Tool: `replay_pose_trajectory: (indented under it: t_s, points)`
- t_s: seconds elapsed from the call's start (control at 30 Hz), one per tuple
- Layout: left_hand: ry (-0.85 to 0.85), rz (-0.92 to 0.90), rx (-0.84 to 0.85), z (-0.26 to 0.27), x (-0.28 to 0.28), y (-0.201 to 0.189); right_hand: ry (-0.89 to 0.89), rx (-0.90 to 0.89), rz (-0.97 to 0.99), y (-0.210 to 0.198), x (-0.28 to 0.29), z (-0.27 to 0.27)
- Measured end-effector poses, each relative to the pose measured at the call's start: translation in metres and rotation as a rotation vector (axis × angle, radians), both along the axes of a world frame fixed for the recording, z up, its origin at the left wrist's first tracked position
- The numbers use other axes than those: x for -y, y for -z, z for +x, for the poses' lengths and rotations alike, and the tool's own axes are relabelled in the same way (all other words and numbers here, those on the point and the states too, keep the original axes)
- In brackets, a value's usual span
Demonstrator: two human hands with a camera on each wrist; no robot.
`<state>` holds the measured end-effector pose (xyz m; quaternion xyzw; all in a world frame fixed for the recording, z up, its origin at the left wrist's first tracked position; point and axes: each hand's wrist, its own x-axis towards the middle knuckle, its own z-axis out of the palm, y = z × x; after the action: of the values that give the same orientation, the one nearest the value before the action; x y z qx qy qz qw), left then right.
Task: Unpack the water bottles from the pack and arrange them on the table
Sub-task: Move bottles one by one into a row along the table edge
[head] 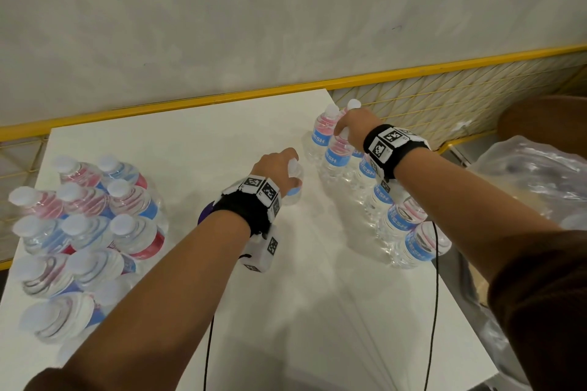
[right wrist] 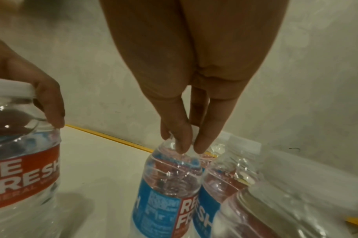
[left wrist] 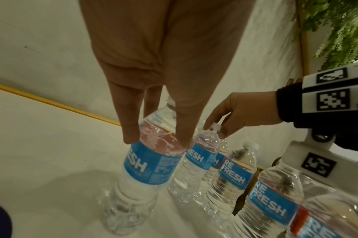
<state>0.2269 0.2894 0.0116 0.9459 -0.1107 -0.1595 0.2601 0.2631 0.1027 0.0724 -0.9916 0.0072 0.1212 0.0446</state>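
Clear water bottles with blue and red labels and white caps stand on the white table (head: 222, 143). A tight pack of them (head: 82, 225) sits at the left edge. A row of bottles (head: 390, 219) runs along the right side. My left hand (head: 290, 173) (left wrist: 157, 140) grips one upright bottle (left wrist: 151, 162) (head: 293, 190) by its shoulder, left of the row, its base down at the table. My right hand (head: 344, 128) (right wrist: 186, 148) pinches the cap of a bottle (right wrist: 170, 177) (head: 336, 155) at the row's far end.
A yellow wire fence (head: 413, 98) borders the table at the back and left, against a pale wall. Crumpled clear plastic wrap (head: 533, 174) and a brown round object (head: 546, 117) lie off the right edge. Something dark purple (head: 205, 216) shows under my left wrist.
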Motion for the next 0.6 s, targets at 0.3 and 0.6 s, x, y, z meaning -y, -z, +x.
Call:
replay_pose_trajectory:
  t_s: [0.3,0.6]
  points:
    - [0.017,0.055,-0.057,-0.001,-0.008,-0.002,-0.025,-0.022,-0.044,0.002,-0.001,0.007]
    - [-0.182,0.428,-0.140,-0.007,-0.120,-0.062,-0.231,0.112,0.087,0.007,-0.039,-0.018]
